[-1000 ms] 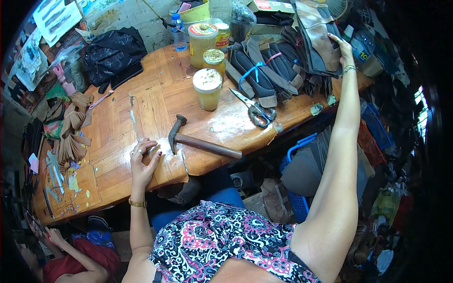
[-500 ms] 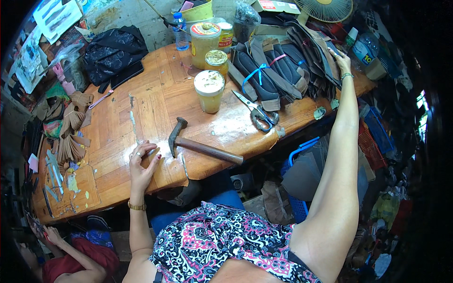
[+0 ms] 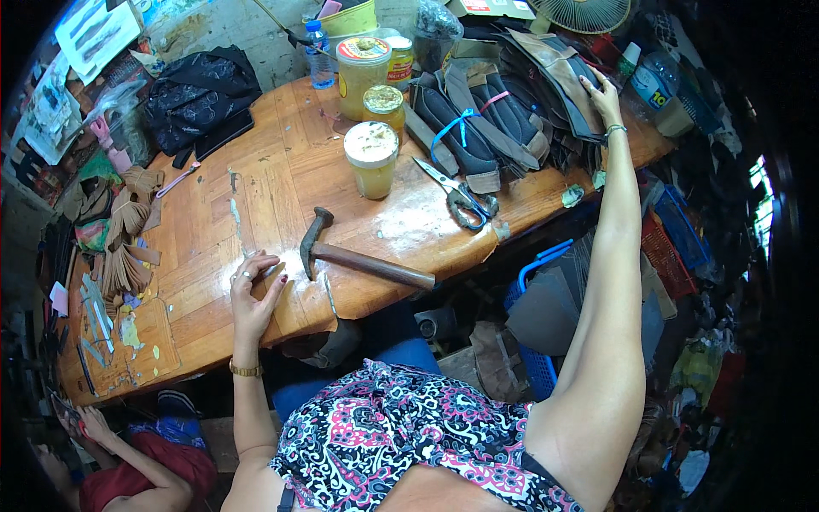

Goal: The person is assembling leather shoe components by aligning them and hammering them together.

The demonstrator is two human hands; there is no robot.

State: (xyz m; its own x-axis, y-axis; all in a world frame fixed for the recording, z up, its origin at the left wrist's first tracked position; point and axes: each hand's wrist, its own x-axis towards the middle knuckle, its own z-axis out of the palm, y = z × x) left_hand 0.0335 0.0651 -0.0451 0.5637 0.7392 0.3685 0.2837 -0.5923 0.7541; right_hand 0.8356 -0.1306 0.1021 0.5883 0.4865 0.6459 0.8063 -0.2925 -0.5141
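My left hand rests at the front edge of the wooden table, fingers loosely bent, thumb apart, nothing in it. Just right of it lies a hammer with a wooden handle. At the far right, my outstretched right hand grips the edge of flat dark brown-grey pieces, tilted over a pile of similar ones; its thumb is mostly hidden. Left of that pile sit padded dark bundles, one tied with blue ribbon. Scissors with dark handles lie before them.
Tubs of yellowish paste and a water bottle stand mid-table. A black bag lies back left, near fanned brown strips. Below the right edge is a blue basket. Another person's hands show lower left.
My right hand has moved slightly left, and the dark pieces it grips have lifted and swung left over the pile. My left hand stays put on the table. The view has shifted a little.
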